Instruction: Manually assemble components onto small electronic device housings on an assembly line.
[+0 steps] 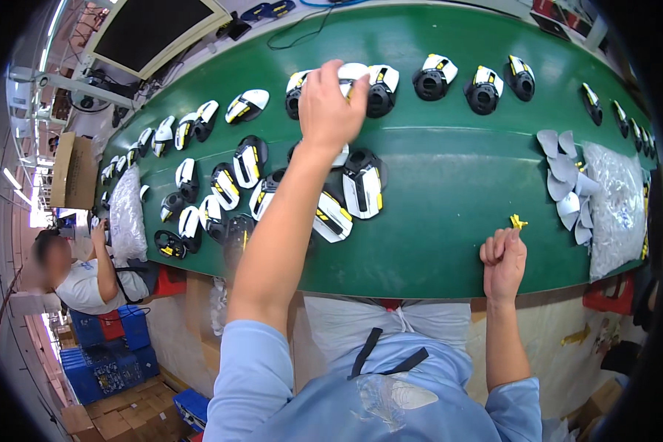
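My left hand [330,103] reaches across the green table, its thumb and fingers around a white computer mouse shell [353,71] in the far row. Part of that shell is hidden behind the fingers. Beside it sits another black-and-white mouse shell [382,90] with yellow strips. At the near right, my right hand [504,258] is closed, with small yellow plastic pieces [518,222] sticking out at its fingertips. Under and around my left forearm lie several more white, black and yellow shells, among them a tilted one [363,184].
Curved grey-white pieces [562,168] lie in a pile beside a clear plastic bag [616,202] at the right. Another plastic bag [127,214] lies at the left edge, near a seated person [92,280]. A monitor [151,29] stands at the far left.
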`<control>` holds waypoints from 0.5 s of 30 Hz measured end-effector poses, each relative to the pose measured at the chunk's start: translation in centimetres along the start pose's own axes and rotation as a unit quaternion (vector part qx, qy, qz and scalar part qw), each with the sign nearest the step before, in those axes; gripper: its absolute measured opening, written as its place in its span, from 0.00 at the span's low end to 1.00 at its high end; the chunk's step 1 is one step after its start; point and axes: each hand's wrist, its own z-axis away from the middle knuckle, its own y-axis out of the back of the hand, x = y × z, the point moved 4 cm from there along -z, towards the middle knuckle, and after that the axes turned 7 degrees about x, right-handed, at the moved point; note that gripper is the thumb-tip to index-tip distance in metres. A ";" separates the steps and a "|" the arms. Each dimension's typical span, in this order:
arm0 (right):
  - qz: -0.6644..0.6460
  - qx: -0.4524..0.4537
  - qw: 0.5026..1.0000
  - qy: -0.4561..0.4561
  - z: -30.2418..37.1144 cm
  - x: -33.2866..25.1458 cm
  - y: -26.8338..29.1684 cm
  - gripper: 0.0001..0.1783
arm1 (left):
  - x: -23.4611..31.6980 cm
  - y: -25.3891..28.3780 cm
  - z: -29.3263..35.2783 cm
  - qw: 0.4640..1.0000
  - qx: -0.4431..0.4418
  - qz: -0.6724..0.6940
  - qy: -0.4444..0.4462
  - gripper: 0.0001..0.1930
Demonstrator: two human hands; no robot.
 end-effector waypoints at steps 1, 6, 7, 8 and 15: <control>-0.005 -0.006 1.000 -0.001 0.0 0.1 0.4 0.26 | -1.1 -0.9 -0.9 1.000 0.003 -0.001 -0.005 0.30; 0.156 -0.026 0.985 0.070 0.8 0.7 0.6 0.24 | 0.4 -3.8 -0.3 0.976 -0.023 -0.150 -0.154 0.24; 0.187 -0.054 0.976 0.097 0.5 0.0 -0.4 0.24 | 1.9 -3.1 0.7 0.962 -0.093 -0.207 -0.154 0.23; 0.216 -0.091 0.966 0.107 0.1 -0.2 -1.7 0.23 | 1.1 -3.1 1.9 0.947 -0.129 -0.252 -0.152 0.23; 0.346 -0.002 0.917 0.200 -1.3 -7.8 2.9 0.16 | 1.8 -3.0 2.7 0.968 -0.143 -0.176 -0.110 0.16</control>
